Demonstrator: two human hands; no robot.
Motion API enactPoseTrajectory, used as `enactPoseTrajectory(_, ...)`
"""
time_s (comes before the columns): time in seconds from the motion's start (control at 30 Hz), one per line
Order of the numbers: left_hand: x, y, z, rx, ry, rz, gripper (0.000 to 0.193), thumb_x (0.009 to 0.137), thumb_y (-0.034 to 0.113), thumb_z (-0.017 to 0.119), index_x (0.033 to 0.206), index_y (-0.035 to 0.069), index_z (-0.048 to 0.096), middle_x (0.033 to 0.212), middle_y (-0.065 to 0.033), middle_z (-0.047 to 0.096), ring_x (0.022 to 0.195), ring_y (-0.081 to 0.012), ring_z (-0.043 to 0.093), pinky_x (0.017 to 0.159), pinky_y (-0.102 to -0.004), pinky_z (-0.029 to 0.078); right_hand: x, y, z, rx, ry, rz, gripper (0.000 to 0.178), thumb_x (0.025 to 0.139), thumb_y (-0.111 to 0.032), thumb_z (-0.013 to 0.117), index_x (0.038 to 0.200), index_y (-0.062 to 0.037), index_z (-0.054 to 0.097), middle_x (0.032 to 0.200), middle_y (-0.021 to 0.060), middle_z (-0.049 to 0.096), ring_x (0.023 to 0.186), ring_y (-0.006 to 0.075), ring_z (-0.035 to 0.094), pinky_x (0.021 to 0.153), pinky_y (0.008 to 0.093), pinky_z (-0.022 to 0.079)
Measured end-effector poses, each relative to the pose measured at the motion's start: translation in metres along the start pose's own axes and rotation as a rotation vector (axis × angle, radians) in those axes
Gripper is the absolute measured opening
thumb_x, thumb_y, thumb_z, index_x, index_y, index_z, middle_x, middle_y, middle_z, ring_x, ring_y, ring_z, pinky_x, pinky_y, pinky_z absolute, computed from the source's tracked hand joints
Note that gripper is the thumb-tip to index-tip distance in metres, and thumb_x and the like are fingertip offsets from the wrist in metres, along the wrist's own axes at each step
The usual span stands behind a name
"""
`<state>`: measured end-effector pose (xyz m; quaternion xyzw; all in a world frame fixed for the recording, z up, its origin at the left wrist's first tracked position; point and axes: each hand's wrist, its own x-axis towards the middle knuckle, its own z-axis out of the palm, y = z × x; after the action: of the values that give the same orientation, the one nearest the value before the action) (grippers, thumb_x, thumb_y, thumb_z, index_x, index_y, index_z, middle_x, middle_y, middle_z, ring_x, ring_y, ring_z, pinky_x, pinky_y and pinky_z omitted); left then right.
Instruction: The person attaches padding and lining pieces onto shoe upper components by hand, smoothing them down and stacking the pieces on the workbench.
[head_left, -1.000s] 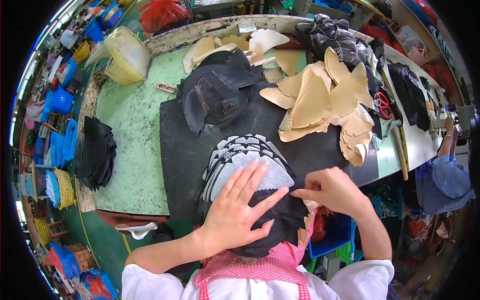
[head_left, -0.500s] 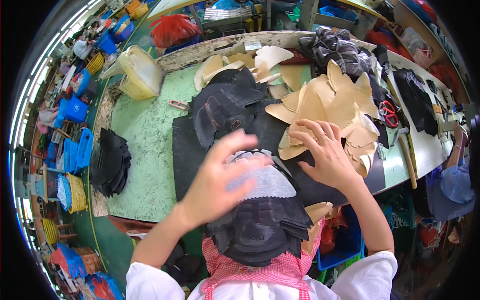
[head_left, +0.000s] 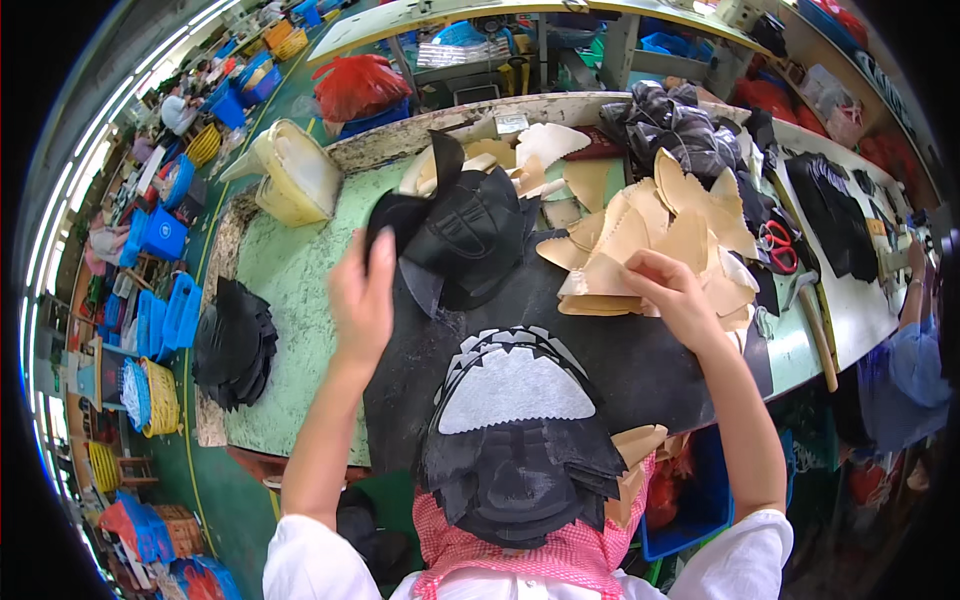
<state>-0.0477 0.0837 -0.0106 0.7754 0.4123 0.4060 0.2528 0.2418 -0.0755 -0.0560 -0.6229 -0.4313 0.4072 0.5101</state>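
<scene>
Yellow tub [head_left: 295,180], whitish inside, beyond hands [head_left: 364,300].

The worn green surface [head_left: 318,375] carries a yellow plastic container [head_left: 300,178], a stack of dark cutouts [head_left: 236,348] near its left edge, and a black mat [head_left: 650,368] on which lie a heap of black pieces [head_left: 478,238] and tan scalloped pieces [head_left: 692,205]

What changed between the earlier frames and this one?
The left hand moved forward and left off the near black stack and now grips a black piece at the far pile. The right hand moved forward from the stack's right edge and now pinches a tan piece. The red-handled scissors and hammer stayed put.
</scene>
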Motion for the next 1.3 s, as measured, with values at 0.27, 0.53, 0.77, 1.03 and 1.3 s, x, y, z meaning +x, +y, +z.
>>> enactPoseTrajectory(0.27,-0.094,0.076,-0.039,-0.009,-1.008,0.547,0.046,0.078,0.031,0.074,0.117,0.008,0.064,0.116,-0.0071,0.065,0.097,-0.0268,0.062,0.086,-0.0364,0.052,0.001,-0.011,0.012,0.106,0.227,-0.107,0.018,0.097,-0.015,0.056,0.108,-0.0035,0.064,0.087,-0.0007,0.065,0.073,0.0029,0.054,0.063,0.0188,0.042)
enactPoseTrajectory(0.53,-0.031,0.055,0.066,-0.047,-0.583,0.437,0.013,0.083,0.014,0.064,0.089,0.004,0.060,0.093,-0.0070,0.064,0.093,-0.0271,0.062,0.084,-0.0398,0.050,-0.028,-0.018,0.022,-0.107,0.082,-0.220,0.014,0.089,0.001,0.063,0.102,-0.0001,0.066,0.101,0.0039,0.067,0.093,0.0108,0.063,0.084,0.0248,0.048)
enactPoseTrajectory(0.77,-0.036,0.034,0.074,0.272,-0.390,0.636,0.022,0.090,0.027,0.057,0.084,0.006,0.062,0.086,-0.0113,0.066,0.089,-0.0282,0.064,0.073,-0.0379,0.049,-0.054,-0.049,0.027,-0.543,0.099,-0.725,0.012,0.081,-0.002,0.065,0.088,-0.0077,0.073,0.090,0.0023,0.070,0.092,0.0203,0.066,0.087,0.0369,0.049)
enactPoseTrajectory(1.03,-0.052,0.064,0.030,-0.559,-0.994,-0.171,0.048,0.100,0.042,0.047,0.075,0.001,0.055,0.060,-0.0028,0.055,0.058,-0.0113,0.054,0.055,-0.0285,0.043,-0.068,-0.078,0.047,-0.794,-0.049,-1.043,0.007,0.074,-0.013,0.068,0.078,-0.0071,0.067,0.086,0.0034,0.067,0.087,0.0242,0.064,0.082,0.0409,0.046)
enactPoseTrajectory(1.3,-0.076,0.059,0.038,-0.980,-0.992,-0.162,0.047,0.105,0.040,0.031,0.080,0.005,0.050,0.064,-0.0012,0.053,0.054,-0.0087,0.049,0.047,-0.0233,0.039,-0.070,-0.101,0.057,-0.841,0.017,-1.057,0.014,0.080,-0.005,0.067,0.092,-0.0047,0.073,0.101,0.0075,0.071,0.099,0.0280,0.066,0.089,0.0412,0.048)
